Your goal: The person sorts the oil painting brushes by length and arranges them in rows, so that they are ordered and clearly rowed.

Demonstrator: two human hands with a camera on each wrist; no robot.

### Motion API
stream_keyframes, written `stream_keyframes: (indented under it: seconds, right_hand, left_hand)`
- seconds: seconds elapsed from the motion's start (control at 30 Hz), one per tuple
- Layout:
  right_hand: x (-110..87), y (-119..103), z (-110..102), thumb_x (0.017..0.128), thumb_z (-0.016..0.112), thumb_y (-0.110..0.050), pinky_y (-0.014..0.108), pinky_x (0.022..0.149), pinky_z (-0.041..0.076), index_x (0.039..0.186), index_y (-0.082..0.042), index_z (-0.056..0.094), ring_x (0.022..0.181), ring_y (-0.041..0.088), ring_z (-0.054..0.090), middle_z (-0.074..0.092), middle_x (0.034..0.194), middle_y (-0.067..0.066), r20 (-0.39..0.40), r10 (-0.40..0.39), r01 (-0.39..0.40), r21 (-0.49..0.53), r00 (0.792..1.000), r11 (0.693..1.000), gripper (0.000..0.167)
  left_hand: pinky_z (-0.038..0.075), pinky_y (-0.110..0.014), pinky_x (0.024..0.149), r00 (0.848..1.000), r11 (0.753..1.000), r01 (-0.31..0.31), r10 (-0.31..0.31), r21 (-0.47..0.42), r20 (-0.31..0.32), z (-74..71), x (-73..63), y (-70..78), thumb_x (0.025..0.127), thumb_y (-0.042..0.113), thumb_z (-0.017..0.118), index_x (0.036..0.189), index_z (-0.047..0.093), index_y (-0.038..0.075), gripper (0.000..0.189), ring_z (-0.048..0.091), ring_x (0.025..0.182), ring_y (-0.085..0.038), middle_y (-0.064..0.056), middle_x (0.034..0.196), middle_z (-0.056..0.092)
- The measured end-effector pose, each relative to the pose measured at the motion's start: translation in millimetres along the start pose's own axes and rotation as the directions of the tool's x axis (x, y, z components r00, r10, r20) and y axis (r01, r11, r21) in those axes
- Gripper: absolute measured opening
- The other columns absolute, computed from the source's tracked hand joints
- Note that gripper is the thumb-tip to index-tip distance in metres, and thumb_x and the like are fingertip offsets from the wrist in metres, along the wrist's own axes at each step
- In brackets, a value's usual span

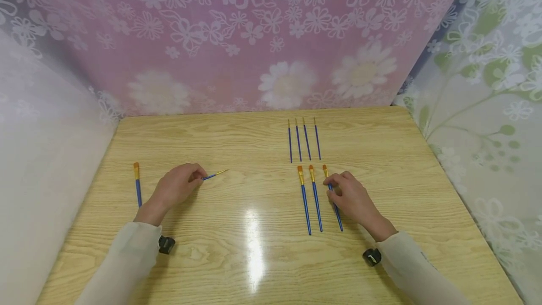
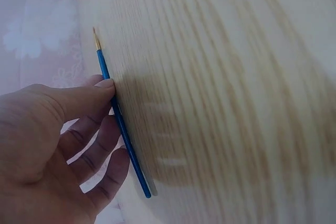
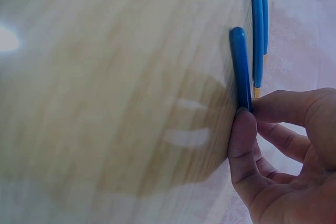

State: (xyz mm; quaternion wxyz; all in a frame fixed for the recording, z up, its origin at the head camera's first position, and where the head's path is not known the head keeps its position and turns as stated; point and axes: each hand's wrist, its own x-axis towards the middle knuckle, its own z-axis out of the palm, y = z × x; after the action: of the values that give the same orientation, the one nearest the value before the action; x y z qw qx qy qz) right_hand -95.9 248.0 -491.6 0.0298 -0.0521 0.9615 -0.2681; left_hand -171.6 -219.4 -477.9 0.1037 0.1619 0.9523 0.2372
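My left hand [image 1: 179, 185] pinches a thin blue paintbrush [image 2: 123, 129] between thumb and fingers, close over the table on the left side. Its fine pointed tip [image 1: 222, 172] points right in the head view. My right hand [image 1: 349, 196] pinches a flat-tipped blue paintbrush [image 1: 336, 208] near its gold collar, at the right end of a row. In the right wrist view that brush's handle [image 3: 240, 61] sticks up past the thumb and finger. Two more flat paintbrushes [image 1: 305, 204] lie side by side just left of it.
Several thin paintbrushes [image 1: 298, 142] lie in a row behind the flat ones. Another flat paintbrush [image 1: 137, 185] lies at the far left, partly hidden by the left wrist. The wooden table [image 1: 237, 145] meets a pink floral curtain [image 1: 220, 74] at its back edge.
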Motion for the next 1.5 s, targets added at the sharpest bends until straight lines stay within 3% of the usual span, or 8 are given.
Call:
stream_keyframes:
  seconds: [0.27, 0.47, 0.7, 1.0, 1.2, 1.5]
  right_hand:
    - [-0.2, -1, -1, 0.101, 0.072, -0.007, 0.05, 0.079, 0.059, 0.122, -0.003, 0.075, 0.086, 0.022, 0.066, 0.065, 0.115, 0.017, 0.006, -0.003, 0.003, 0.004, 1.0, 1.0, 0.022]
    - [0.4, 0, 0, 0.101, 0.072, -0.007, 0.049, 0.079, 0.059, 0.123, -0.003, 0.074, 0.086, 0.023, 0.066, 0.065, 0.115, 0.018, 0.015, 0.005, -0.006, 0.013, 1.0, 1.0, 0.022]
    - [0.8, 1, 2, 0.102, 0.071, -0.007, 0.049, 0.08, 0.06, 0.124, -0.003, 0.074, 0.088, 0.023, 0.068, 0.065, 0.117, 0.018, 0.027, 0.0, -0.001, 0.022, 1.0, 1.0, 0.022]
    - [-0.8, 1, 0, 0.102, 0.071, -0.007, 0.048, 0.079, 0.059, 0.123, -0.003, 0.075, 0.086, 0.021, 0.066, 0.065, 0.115, 0.017, 0.013, 0.003, -0.003, 0.012, 1.0, 1.0, 0.021]
    - [-0.8, 0, 0, 0.102, 0.072, -0.007, 0.047, 0.079, 0.059, 0.123, -0.003, 0.075, 0.085, 0.021, 0.064, 0.065, 0.116, 0.017, 0.015, 0.003, -0.003, 0.008, 1.0, 1.0, 0.021]
    - [-0.6, 0, 0, 0.102, 0.072, -0.006, 0.047, 0.078, 0.058, 0.123, -0.004, 0.074, 0.086, 0.021, 0.064, 0.064, 0.115, 0.017, 0.012, 0.008, -0.008, 0.004, 1.0, 1.0, 0.022]
  left_hand:
    - [0.058, -0.055, 0.094, 1.0, 1.0, -0.01, 0.01, -0.015, -0.012, 1.0, 0.1, -1.3, 0.109, 0.013, 0.066, 0.128, 0.074, 0.009, 0.021, 0.071, 0.109, -0.031, -0.011, 0.12, 0.076]
    - [0.059, -0.054, 0.093, 0.998, 0.998, -0.056, 0.055, -0.01, -0.041, 0.5, 8.4, 6.4, 0.109, 0.011, 0.066, 0.129, 0.076, 0.007, 0.023, 0.071, 0.107, -0.033, -0.013, 0.117, 0.074]
    - [0.058, -0.05, 0.092, 0.998, 0.998, -0.049, 0.048, -0.045, -0.033, 1.5, 20.1, 23.8, 0.112, 0.013, 0.062, 0.132, 0.075, 0.01, 0.024, 0.07, 0.106, -0.029, -0.011, 0.123, 0.075]
    - [0.059, -0.052, 0.096, 0.996, 0.988, -0.092, 0.089, -0.127, -0.026, 5.9, 43.0, 49.5, 0.113, 0.011, 0.059, 0.131, 0.066, 0.01, 0.019, 0.073, 0.114, -0.034, -0.015, 0.127, 0.077]
    - [0.058, -0.052, 0.1, 0.994, 0.981, -0.109, 0.105, -0.158, -0.03, 9.4, 54.4, 65.5, 0.113, 0.011, 0.06, 0.127, 0.072, 0.009, 0.019, 0.071, 0.114, -0.033, -0.011, 0.13, 0.075]
    - [0.061, -0.049, 0.095, 0.993, 0.983, -0.114, 0.115, -0.142, -0.007, 15.5, 73.6, 91.8, 0.112, 0.009, 0.061, 0.133, 0.072, 0.006, 0.025, 0.071, 0.112, -0.035, -0.014, 0.132, 0.072]
